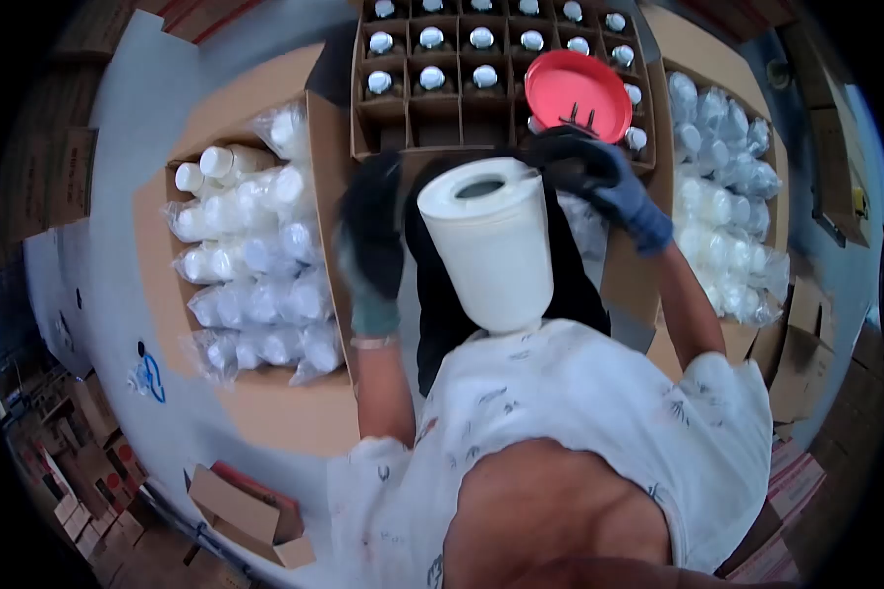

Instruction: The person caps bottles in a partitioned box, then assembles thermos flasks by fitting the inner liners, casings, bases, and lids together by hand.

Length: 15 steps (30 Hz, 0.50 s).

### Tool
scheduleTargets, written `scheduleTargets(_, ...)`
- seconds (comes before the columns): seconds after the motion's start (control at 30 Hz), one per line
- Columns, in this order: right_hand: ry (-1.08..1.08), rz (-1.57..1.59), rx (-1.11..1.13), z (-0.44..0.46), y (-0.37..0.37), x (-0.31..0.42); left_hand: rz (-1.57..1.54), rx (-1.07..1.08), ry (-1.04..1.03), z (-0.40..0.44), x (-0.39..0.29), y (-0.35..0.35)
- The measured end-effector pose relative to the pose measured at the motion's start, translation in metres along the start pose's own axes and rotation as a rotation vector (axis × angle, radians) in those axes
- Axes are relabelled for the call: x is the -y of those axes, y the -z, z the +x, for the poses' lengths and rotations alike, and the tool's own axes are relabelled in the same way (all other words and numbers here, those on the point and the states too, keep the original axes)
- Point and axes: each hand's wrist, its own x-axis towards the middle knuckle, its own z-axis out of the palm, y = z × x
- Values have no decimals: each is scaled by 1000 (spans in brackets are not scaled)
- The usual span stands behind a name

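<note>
A white cylindrical container (496, 260) with a round hole in its top stands against the person's white shirt, between dark-clad legs. On its left side, my left hand (368, 231), in a dark glove with a grey-green cuff, is smeared by motion, so its fingers cannot be made out. My right hand (594, 182), in a dark glove with a blue cuff, is at the container's upper right rim with curled fingers closed; what they hold is too dark to name. Just beyond it, a red round dish (580, 93) with a few small dark pieces rests over a divided carton (413, 154).
Silver-capped bottles (481, 39) stand in the carton's compartments; several front compartments hold none. An open box (329, 236) of bagged white-capped bottles (255, 201) is at the left, another (658, 221) at the right. A small open carton (236, 510) lies at the lower left.
</note>
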Motion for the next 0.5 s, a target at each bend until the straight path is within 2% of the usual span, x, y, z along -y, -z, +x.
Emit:
scheduleTargets(0.03, 106, -46, 26, -2, -20, 9, 180, -75, 90, -7, 18, 16)
scheduleTargets(0.07, 151, -45, 248, 14, -26, 27, 240, 23, 52, -11, 7, 15)
scheduleTargets(0.13, 50, -223, 137, 22, 32, -11, 346, 212, -44, -17, -14, 13)
scheduleTargets(0.17, -26, -299, 91, 17, 49, -25, 239, 103, 18, -16, -20, 4)
scheduleTargets(0.2, -168, -58, 68, 19, 45, -3, 120, -13, 67, -15, -27, -6)
scheduleTargets(0.23, -93, -25, 85, 19, 32, -2, 0, -133, 101, -15, -33, -15)
scheduleTargets(0.27, -23, 20, 97, 16, 11, -7, 563, -71, -76, -16, -11, 4)
scheduleTargets(0.3, 35, 79, 98, 10, -14, -6, 699, -70, -74, -17, 7, 14)
scheduleTargets(0.33, 63, -30, 307, 28, -14, 38, 585, -29, -35, -21, 7, 13)
scheduleTargets(0.37, 50, 101, 243, 28, 6, 21, 300, 94, 22, -13, -14, 5)
scheduleTargets(0.4, -5, -169, 130, 28, 35, -2, 43, 173, 50, -9, -29, 5)
scheduleTargets(0.43, -78, -428, 27, 25, 51, -17, -112, 121, 72, -13, -35, 11)
scheduleTargets(0.47, -193, -248, -46, 23, 39, -3, -268, 67, 85, -18, -41, 18)
scheduleTargets(0.5, -130, 110, 14, 25, 17, -2, -22, 113, 99, -13, -34, 11)
